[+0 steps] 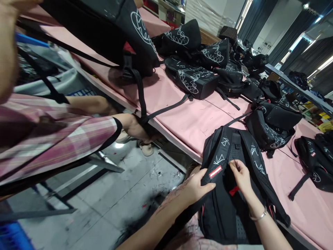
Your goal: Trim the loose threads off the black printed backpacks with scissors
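Note:
A black backpack (224, 222) with white scribbles leans against the table edge over my lap, its padded back and shoulder straps facing me. My left hand (199, 187) is closed on the shoulder strap (219, 159), just beside a red and white label (215, 172). The fingers behind the strap are hidden. My right hand (241, 176) is pinched in front of the back panel, near the strap's inner edge. Whatever lies between its fingertips is too small to make out. A small red tab (233, 190) shows just below these fingers.
The pink-covered table (179, 119) bears several black backpacks, one a scribbled backpack (194, 78). At left sits a co-worker in a plaid garment (85, 140), beside another black backpack (104, 31). Below are a grey tiled floor (104, 201) with dark scraps and a blue crate (15, 236).

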Action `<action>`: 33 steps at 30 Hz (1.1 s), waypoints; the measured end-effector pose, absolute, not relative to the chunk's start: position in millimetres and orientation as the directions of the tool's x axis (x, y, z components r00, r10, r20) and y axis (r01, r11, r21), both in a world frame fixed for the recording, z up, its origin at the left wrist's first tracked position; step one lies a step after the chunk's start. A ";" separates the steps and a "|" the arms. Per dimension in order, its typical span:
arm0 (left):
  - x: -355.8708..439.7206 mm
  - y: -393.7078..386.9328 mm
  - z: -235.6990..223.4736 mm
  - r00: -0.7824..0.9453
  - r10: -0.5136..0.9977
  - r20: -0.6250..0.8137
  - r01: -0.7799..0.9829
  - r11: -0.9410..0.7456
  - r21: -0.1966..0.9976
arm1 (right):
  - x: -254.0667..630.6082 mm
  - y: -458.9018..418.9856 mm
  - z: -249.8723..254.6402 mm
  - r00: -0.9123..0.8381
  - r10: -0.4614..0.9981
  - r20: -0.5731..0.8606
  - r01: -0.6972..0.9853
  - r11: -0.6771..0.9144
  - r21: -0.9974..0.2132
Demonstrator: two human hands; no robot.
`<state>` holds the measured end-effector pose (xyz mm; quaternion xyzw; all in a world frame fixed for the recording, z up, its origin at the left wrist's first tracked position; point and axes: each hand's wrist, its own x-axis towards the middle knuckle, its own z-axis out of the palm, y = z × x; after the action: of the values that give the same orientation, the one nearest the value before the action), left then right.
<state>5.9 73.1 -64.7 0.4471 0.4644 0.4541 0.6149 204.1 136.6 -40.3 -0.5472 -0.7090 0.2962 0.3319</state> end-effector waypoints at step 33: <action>-12.3 82.2 -43.7 0.403 0.889 -0.217 -0.635 0.443 0.633 | 201.7 186.3 -6.4 -0.736 0.598 0.319 0.378 0.753 -0.539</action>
<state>-12.3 82.2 -43.7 0.2331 0.2723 0.4736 0.8045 201.7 186.3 -6.4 -0.2698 -0.9039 0.2256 0.2437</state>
